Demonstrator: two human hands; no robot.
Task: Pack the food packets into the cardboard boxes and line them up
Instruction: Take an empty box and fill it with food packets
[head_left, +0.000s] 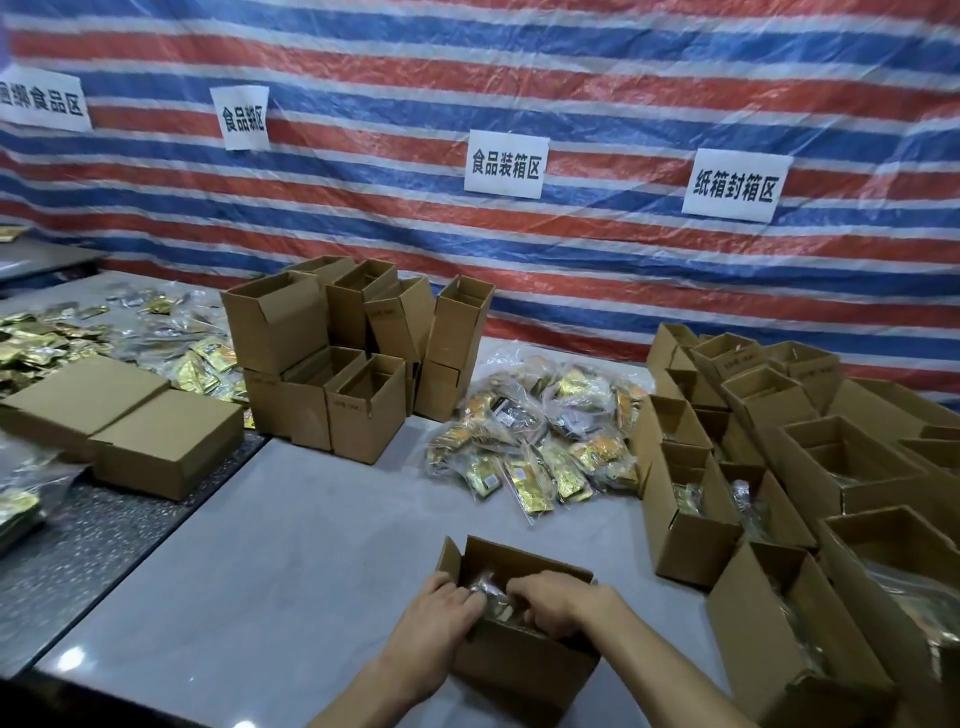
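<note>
Left hand (441, 608) and right hand (550, 597) tuck a bag of packets (488, 590) into the nearest cardboard box (519, 665).
Fingers of both hands are curled onto the clear bag, which lies partly inside the open box, near the front of the table (260, 571). My judgement: too hard pressing may split the thin plastic or fold a flap inward, and the light box may slide out of line with the filled boxes (691, 525) at right.

Showing matt brown cardboard on the boxes (363, 415); glinting glossy gold foil under clear crinkly plastic on the packets (535, 457); looking smooth matt grey on the desk (291, 545); shining faintly on the plastic tarp (571, 78).
</note>
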